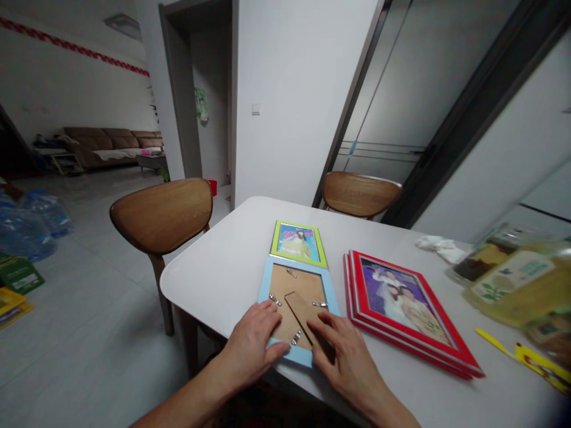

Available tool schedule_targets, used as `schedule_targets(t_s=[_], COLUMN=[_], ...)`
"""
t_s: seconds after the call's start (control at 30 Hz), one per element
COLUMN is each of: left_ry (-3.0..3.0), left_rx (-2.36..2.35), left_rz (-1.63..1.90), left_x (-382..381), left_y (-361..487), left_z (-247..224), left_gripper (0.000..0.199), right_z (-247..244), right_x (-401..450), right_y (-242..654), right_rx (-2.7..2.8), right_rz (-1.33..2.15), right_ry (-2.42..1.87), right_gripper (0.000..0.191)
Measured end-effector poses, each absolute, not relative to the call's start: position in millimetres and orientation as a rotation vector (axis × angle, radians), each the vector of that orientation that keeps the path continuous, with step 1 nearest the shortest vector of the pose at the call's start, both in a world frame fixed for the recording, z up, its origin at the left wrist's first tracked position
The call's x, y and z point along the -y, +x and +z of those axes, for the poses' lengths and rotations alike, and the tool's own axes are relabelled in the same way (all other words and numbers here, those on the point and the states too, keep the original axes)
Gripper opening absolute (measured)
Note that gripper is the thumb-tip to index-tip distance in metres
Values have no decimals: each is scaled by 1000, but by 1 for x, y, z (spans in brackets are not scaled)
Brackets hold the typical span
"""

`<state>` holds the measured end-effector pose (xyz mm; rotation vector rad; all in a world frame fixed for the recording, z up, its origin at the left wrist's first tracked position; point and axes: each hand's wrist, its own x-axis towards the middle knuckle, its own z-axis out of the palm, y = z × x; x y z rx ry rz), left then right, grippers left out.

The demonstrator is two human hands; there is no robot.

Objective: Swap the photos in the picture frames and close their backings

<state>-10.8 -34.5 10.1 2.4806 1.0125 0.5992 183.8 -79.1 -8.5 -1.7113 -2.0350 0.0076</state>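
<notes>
A light blue picture frame [298,355] lies face down near the table's front edge. Its brown backing [307,282] carries a fold-out stand leg and several metal turn clips [296,337]. My left hand [255,334] grips the lower left corner, fingers along the side and thumb over the front rim. On the lower right corner, my right hand [345,355] has its bent fingers on the backing by the stand leg and its thumb at the rim. Touching the blue frame's far end is a green picture frame [319,246], face up with a photo.
Two stacked red picture frames [414,300] lie right of my right hand on the white table [209,267]. Farther right are a yellow knife-like tool [535,362], a white cloth [439,246] and a large bottle of yellow liquid [517,285]. Wooden chairs [167,214] stand around.
</notes>
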Motion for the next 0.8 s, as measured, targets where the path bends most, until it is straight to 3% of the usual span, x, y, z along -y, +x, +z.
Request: schedule_targets(t_s=[0.1,0.3,0.8], left_ry=[2495,2455,2447], left_rx=[-957,-941,-965], left_rz=[555,546,547], left_x=[36,32,30], left_y=[-15,-20,-21], left_z=[5,-1,0], left_gripper=[52,31,33], right_z=[-4,4,3], right_x=[81,83,85], right_y=[180,166,175], right_rx=[2098,2306,2384], right_rz=[-62,-58,-95], right_ry=[-1655,-1520,-1407], right_gripper=[30,26,42])
